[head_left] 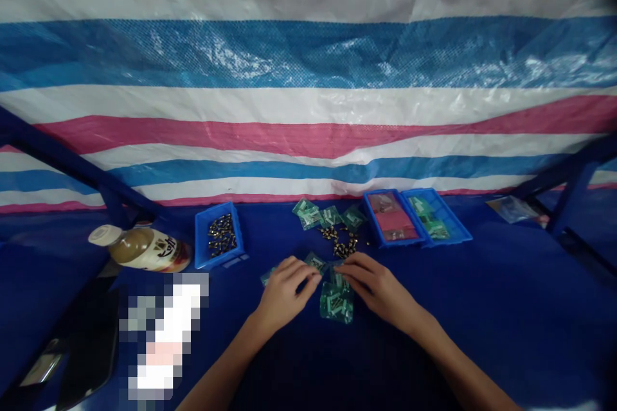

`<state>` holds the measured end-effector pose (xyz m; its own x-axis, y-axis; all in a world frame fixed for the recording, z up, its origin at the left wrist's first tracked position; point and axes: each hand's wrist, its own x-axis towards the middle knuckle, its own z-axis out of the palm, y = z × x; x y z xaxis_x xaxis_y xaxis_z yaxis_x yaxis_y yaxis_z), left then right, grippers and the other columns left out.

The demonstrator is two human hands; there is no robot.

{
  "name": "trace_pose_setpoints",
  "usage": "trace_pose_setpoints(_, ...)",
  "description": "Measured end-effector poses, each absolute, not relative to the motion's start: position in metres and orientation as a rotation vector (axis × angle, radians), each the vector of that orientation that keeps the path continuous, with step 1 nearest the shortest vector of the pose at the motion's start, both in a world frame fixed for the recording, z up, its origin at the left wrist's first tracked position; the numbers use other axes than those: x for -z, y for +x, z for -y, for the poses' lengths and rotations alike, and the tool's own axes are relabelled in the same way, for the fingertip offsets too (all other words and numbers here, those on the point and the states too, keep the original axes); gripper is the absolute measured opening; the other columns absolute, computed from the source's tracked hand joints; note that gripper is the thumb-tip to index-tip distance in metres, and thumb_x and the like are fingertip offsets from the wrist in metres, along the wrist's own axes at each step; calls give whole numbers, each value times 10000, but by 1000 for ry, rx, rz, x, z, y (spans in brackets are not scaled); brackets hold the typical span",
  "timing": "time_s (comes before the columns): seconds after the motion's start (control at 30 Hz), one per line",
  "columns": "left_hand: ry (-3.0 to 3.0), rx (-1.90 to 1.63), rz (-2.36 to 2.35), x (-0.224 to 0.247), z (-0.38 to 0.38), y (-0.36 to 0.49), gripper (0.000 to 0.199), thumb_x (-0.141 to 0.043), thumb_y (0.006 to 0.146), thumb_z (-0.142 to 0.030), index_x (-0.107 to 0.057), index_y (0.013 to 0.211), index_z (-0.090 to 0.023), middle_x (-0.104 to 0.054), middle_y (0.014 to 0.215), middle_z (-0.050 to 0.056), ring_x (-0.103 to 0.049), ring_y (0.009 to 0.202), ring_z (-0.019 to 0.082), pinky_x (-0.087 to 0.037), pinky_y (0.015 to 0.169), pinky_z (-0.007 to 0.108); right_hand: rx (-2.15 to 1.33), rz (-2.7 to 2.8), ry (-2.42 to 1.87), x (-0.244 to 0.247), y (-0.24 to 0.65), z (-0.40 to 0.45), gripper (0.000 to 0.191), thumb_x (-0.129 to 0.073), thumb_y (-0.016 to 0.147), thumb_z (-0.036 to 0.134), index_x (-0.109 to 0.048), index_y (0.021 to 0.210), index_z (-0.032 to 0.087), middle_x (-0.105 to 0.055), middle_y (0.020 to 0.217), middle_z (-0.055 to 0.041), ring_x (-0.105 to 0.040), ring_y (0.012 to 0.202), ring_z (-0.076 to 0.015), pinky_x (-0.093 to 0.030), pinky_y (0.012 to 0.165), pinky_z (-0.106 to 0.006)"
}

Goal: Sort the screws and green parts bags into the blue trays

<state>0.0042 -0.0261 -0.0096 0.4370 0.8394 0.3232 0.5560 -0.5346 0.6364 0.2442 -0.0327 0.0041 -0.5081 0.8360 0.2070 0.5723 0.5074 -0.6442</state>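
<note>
- Between the two grips, on the near side of their fingertips, a green packet (337, 308) lies on the table (511, 302); its long axis is hard to tell.
- Nearer to it, the right grip (380, 286) has bent fingers at green packaging (339, 278) just beyond; whether they pinch it, I cannot tell.
- Left of the packet, the left grip (284, 289) draws thumb and forefinger close together; any hold is unclear.
- Beyond both grips, loose metal pieces (344, 248).
</note>
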Motion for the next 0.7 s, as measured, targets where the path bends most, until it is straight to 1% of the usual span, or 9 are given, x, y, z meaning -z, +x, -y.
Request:
trace_pose_setpoints(0.1, 2214, -911, -1093, 12, 34, 14, 107, -590, 920, -270, -644, 902, -179, -659, 820, 44, -575, 808, 184, -458, 757, 316, -721, 2268, -961, 2, 230, 44, 335, -434, 997, 210, -537, 1314, 244, -631, 1117, -85, -623, 1030, -186, -538, 892, -330)
trace_pose_setpoints(0.17, 2184, -915, -1083, 13, 36, 16, 117, -613, 909, -287, -633, 889, -174, -644, 808, 41, -566, 802, 181, -454, 739, 309, -732, 2239, -927, 5, 226, 48, 335, -449, 995, 207, -518, 1321, 230, -640, 1117, -85, -624, 1026, -181, -535, 887, -316)
trace_pose_setpoints(0.23, 2155, -900, -1062, 12, 36, 16, 113, -601, 922, -282, -635, 895, -178, -649, 825, 39, -564, 804, 174, -454, 744, 304, -747, 2202, -920, 5, 225, 49, 299, -479, 986, 210, -533, 1279, 225, -650, 1081, -75, -632, 983, -169, -537, 849, -293)
trace_pose_setpoints(0.3, 2124, -879, -1025, 10, 36, 15, 112, -589, 935, -280, -640, 910, -184, -658, 856, 39, -568, 824, 169, -458, 760, 298, -751, 2182, -902, 6, 226, 49, 228, -509, 974, 211, -565, 1195, 224, -659, 1020, -57, -636, 927, -157, -534, 804, -274)
trace_pose_setpoints(0.4, 2094, -843, -974, 7, 35, 15, 129, -633, 912, -314, -644, 921, -186, -661, 877, 38, -575, 857, 171, -463, 785, 295, -729, 2175, -860, 6, 228, 47, 113, -524, 965, 195, -593, 1052, 221, -663, 947, -35, -633, 885, -145, -527, 779, -262)
trace_pose_setpoints(0.47, 2099, -838, -956, 6, 35, 15, 155, -662, 889, -335, -646, 916, -184, -662, 873, 38, -578, 861, 175, -464, 792, 299, -710, 2167, -843, 7, 228, 46, 86, -522, 964, 183, -593, 999, 216, -663, 925, -31, -633, 881, -142, -525, 778, -261)
trace_pose_setpoints(0.6, 2137, -859, -959, 8, 35, 15, 141, -646, 903, -323, -646, 888, -183, -668, 860, 36, -574, 845, 169, -466, 777, 292, -665, 2178, -867, 8, 226, 45, 106, -507, 966, 172, -604, 993, 206, -657, 929, -47, -635, 885, -153, -532, 774, -276)
trace_pose_setpoints(0.7, 2196, -852, -1000, 9, 33, 12, 102, -626, 916, -286, -644, 897, -187, -669, 876, 34, -569, 850, 166, -471, 780, 290, -615, 2199, -899, 8, 226, 45, 130, -522, 960, 175, -612, 1048, 208, -659, 964, -55, -638, 896, -157, -537, 784, -288)
